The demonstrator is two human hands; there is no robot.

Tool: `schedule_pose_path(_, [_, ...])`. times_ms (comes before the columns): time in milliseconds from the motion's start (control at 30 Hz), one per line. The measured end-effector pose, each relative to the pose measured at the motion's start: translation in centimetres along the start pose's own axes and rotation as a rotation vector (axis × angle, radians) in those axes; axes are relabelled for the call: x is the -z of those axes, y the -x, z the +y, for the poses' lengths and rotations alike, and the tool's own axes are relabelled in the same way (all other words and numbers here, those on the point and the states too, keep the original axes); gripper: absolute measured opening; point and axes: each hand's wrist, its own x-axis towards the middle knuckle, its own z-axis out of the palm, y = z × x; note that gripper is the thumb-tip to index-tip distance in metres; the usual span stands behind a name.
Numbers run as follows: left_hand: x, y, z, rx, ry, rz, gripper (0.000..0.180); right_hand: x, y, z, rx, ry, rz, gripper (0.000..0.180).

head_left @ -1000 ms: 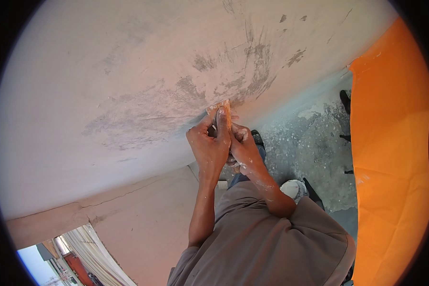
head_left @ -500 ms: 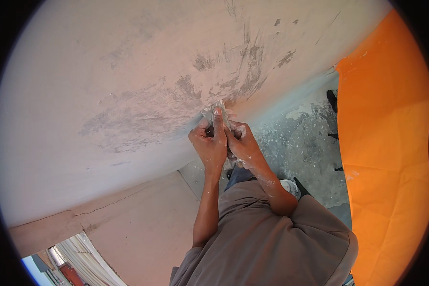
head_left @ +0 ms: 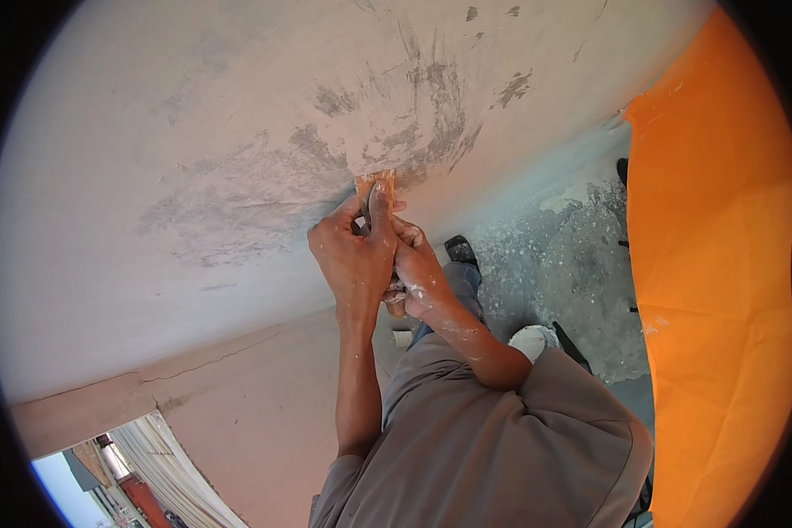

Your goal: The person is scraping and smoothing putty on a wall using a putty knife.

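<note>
A scraper (head_left: pixel 363 185) with a thin, putty-smeared blade meets the wall (head_left: pixel 150 114) at a patch of grey scuffs and scraped marks. My left hand (head_left: pixel 354 255) is closed on it, thumb laid along the blade. My right hand (head_left: pixel 416 271), dusted with white, grips it from the right, just below. Most of the handle is hidden by my fingers; a brownish end seems to show under my hands.
An orange sheet (head_left: pixel 708 290) hangs along the right. Below is a grey floor (head_left: pixel 554 273) spotted with white, where my dark shoe (head_left: pixel 462 250) stands. A pinkish wall (head_left: pixel 264 396) with a crack and an opening lies at the lower left.
Both hands and the scraper have moved a little left and up across the wall. The blade looks orange-brown now rather than grey. More of my legs and shoe shows.
</note>
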Motion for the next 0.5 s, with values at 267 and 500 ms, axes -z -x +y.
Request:
schedule_pose_path(267, [-2.1,0.7,-1.7,-0.001,0.269,0.054,0.022,1.5,-0.1,-1.1,0.134,0.331,0.078,0.030])
schedule_pose_path(500, [-4.9,1.1,-4.2,0.011,0.555,0.139,0.029,3.5,-0.2,-3.1,0.227,0.807,0.187,0.032])
